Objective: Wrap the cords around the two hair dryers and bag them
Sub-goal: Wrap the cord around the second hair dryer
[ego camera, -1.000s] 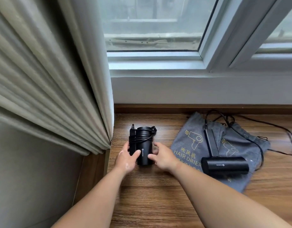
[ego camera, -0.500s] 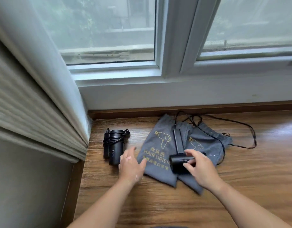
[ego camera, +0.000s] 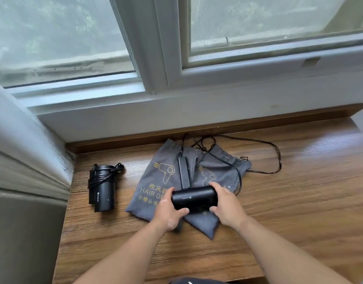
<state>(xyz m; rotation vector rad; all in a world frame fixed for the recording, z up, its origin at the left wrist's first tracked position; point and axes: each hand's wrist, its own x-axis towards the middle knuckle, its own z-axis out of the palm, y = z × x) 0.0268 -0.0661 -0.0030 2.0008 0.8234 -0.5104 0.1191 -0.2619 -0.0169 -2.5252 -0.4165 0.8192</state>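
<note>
The left hand (ego camera: 170, 214) and right hand (ego camera: 227, 208) grip the unwrapped hair dryer (ego camera: 194, 197); folding its handle (ego camera: 183, 173), then winding the loose cord (ego camera: 278, 154) snugly, seems best.

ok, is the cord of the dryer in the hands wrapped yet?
No, the cord of the held hair dryer trails loose over the grey bags and the wooden sill.

You face a white-framed window (ego camera: 258, 27) whose hazy panes let soft daylight onto the wood-grain ledge (ego camera: 299, 201), glossy at your right, while a pale pleated curtain (ego camera: 23, 150) hangs at your left above a grey wall (ego camera: 23, 232).
</note>
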